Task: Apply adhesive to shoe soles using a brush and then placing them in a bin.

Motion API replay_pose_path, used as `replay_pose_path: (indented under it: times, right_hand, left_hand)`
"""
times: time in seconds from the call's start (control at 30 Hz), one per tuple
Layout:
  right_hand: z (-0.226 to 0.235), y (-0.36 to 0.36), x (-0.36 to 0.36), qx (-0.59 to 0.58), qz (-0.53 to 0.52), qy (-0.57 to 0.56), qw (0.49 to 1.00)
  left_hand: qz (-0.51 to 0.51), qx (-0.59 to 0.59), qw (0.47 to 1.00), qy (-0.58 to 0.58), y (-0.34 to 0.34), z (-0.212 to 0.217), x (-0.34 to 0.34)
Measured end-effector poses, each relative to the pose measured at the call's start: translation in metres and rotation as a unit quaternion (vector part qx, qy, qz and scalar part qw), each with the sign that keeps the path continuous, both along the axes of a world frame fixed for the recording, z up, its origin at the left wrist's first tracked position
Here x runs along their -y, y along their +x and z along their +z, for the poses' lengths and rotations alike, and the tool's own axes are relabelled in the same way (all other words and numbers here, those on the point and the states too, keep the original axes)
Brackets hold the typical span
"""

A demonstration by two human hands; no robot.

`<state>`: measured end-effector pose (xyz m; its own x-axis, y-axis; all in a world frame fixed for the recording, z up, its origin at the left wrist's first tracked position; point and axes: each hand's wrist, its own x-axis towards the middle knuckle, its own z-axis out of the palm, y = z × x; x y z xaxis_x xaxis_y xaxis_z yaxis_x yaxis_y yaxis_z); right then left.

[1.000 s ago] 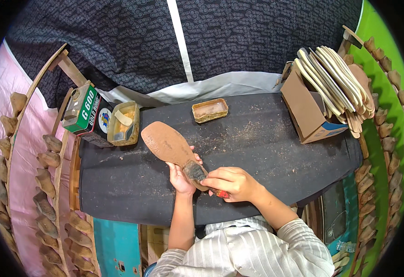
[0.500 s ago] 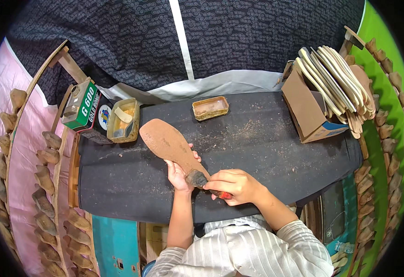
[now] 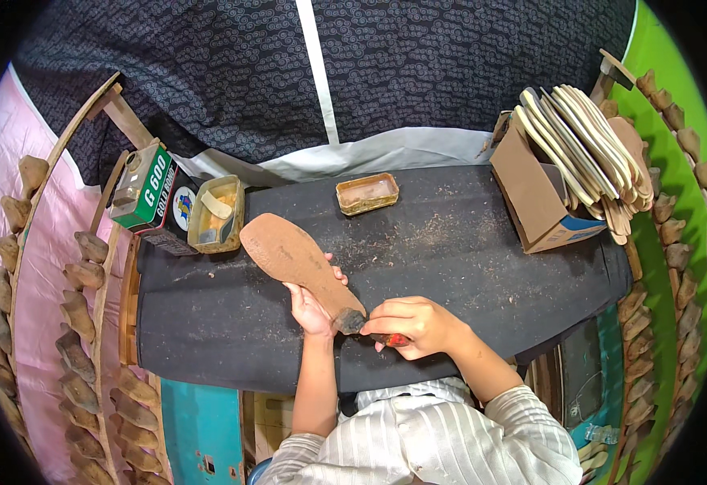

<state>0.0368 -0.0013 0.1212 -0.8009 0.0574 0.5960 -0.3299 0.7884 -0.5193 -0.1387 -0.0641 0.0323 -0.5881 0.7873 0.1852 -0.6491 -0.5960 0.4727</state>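
A brown shoe sole (image 3: 285,249) slants up and to the left over the table, held by its narrower end. My left hand (image 3: 311,312) is closed around it, thumb on one side and fingertips showing past the other edge. My right hand (image 3: 420,326) grips a short brush (image 3: 349,321) by its red and dark handle. The brush's dark, clotted head lies against the sole's near end, close to my left palm. Whether the bristles are wet, I cannot tell.
A small tub (image 3: 367,195) stands at the table's back. At the left are a green and black can (image 3: 147,194) and a yellowish container (image 3: 226,232) with a spatula. A cardboard box (image 3: 541,198) of upright soles (image 3: 584,145) is at the right. Shoe lasts (image 3: 79,347) line side racks.
The brush head has moved slightly right and down along the sole's near end. The sole has shifted a little left, still in my left hand.
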Motion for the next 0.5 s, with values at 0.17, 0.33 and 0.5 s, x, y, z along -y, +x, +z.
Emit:
replay_pose_path:
  times: [0.17,0.33,0.5]
  right_hand:
    - [0.002,-0.010,0.000,-0.047,-0.063,0.024,0.997]
    - [-0.003,-0.009,0.003,-0.058,-0.036,0.025,0.997]
    - [0.004,0.003,0.001,0.024,0.023,0.013,0.999]
  left_hand:
    - [-0.003,0.002,1.000,0.006,0.002,0.003,-0.001]
    - [0.022,0.016,1.000,0.001,0.000,0.004,-0.001]
    - [0.052,-0.007,0.999,0.004,-0.004,0.002,0.001]
